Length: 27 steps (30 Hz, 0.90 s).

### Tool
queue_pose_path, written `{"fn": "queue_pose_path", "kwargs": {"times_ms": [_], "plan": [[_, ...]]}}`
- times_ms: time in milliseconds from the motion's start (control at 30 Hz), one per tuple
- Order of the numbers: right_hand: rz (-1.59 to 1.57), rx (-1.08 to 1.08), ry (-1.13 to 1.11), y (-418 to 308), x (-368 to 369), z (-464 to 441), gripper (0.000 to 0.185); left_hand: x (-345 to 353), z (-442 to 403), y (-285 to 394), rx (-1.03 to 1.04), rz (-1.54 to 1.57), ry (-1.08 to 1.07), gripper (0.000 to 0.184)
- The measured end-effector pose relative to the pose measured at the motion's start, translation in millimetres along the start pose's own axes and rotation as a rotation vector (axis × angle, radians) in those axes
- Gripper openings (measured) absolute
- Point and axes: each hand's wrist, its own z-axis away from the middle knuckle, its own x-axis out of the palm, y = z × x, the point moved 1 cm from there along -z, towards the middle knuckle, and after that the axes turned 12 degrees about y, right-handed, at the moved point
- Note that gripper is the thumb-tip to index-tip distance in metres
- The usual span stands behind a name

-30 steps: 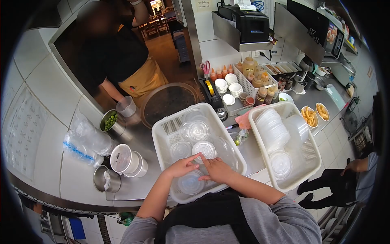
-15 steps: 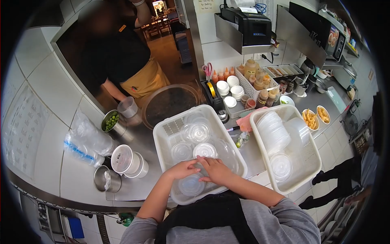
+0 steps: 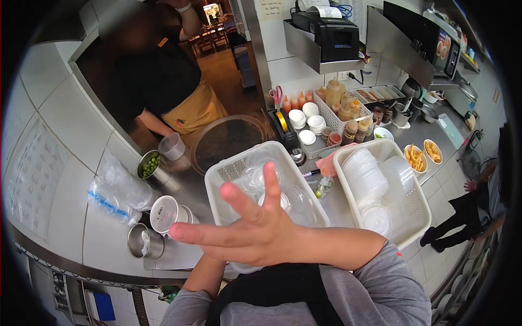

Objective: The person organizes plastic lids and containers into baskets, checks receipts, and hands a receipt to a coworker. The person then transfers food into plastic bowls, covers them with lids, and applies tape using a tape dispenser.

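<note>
My right hand (image 3: 250, 228) is raised close to the camera, palm showing, with its fingers spread and nothing in them. Below it is a white plastic basket (image 3: 306, 187) holding clear round plastic lids (image 3: 252, 176); my hand and forearm cover its near part. My left forearm (image 3: 202, 274) comes up from the lower left, but my left hand is hidden behind the right one, so its fingers do not show.
Another white basket (image 3: 417, 204) on the right holds stacked clear containers (image 3: 363, 176). Fries (image 3: 415, 158) in cups, sauce bottles (image 3: 348, 111) and white bowls (image 3: 311, 110) stand beyond. Left are tubs (image 3: 164, 213) and metal pots (image 3: 145, 245). A person (image 3: 179, 81) stands across the counter by a round tray (image 3: 228, 144).
My right hand has risen from the lids toward the camera and left, its fingers spreading. My left hand, earlier visible touching it over the basket, is now covered. At right, another person has shifted.
</note>
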Motion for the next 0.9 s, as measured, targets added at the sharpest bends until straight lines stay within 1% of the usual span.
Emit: {"fn": "queue_pose_path", "kwargs": {"times_ms": [33, 100, 300, 433, 467, 500, 567, 600, 667, 733, 767, 800, 833, 867, 900], "plan": [[-0.008, 0.002, -0.002, -2.4, 2.6, 5.6, 0.005, -0.6, 2.0, -0.6, -0.006, -0.002, 0.000, 0.053], [-0.001, -0.002, -0.079, -0.7, 10.7, 19.3, 0.005, -2.5, 2.9, -0.4, -0.016, -0.003, 0.000, 0.054], [-0.027, 0.030, -0.130, 3.4, 10.3, 25.2, 0.010, -3.2, 3.2, -3.3, -0.030, 0.006, -0.003, 0.054], [-0.042, 0.027, -0.150, 10.4, 9.9, 26.5, 0.007, -4.2, 1.5, -5.8, -0.010, 0.017, 0.000, 0.055], [-0.083, 0.083, -0.370, 13.2, 8.3, 24.8, 0.004, -4.0, 2.2, -6.6, 0.000, 0.020, 0.004, 0.055], [-0.125, 0.140, -0.590, 14.7, 6.0, 25.5, 0.014, -3.6, 1.4, -7.6, 0.008, 0.031, 0.004, 0.055], [-0.283, 0.424, -1.009, 17.2, 8.1, 52.8, 0.038, -3.5, -0.4, -11.0, 0.021, 0.054, 0.012, 0.055], [-0.275, 0.425, -1.007, 20.3, 5.2, 57.3, 0.038, -1.1, -0.6, -13.3, 0.025, 0.063, 0.013, 0.055], [-0.770, 0.632, -1.298, 28.1, 0.3, 51.8, 0.069, 1.8, 1.6, -19.1, 0.041, 0.098, 0.024, 0.055], [-1.040, 0.579, -0.682, 27.4, -29.2, -24.6, 0.073, 3.1, 2.6, -21.6, 0.045, 0.125, 0.028, 0.055], [-0.689, 0.548, -0.795, 36.2, -58.1, -41.5, 0.056, 6.2, 3.2, -24.5, 0.055, 0.145, 0.034, 0.055], [-0.973, 0.676, -0.286, 50.4, -73.7, -43.9, 0.055, 3.6, 5.1, -14.1, 0.054, 0.147, 0.035, 0.055], [-1.210, 0.770, 0.255, 62.0, -81.2, -50.7, 0.055, -0.5, 8.1, 4.6, -0.080, 0.009, -0.021, 0.055], [-1.026, 0.664, 0.421, 75.8, -82.9, -64.4, 0.058, -3.8, 7.5, 15.4, -0.205, -0.133, -0.075, 0.054], [-0.837, 0.555, 0.577, 87.3, -83.5, -81.5, 0.061, -4.2, 7.0, 15.6, -0.200, -0.133, -0.075, 0.054]]}}
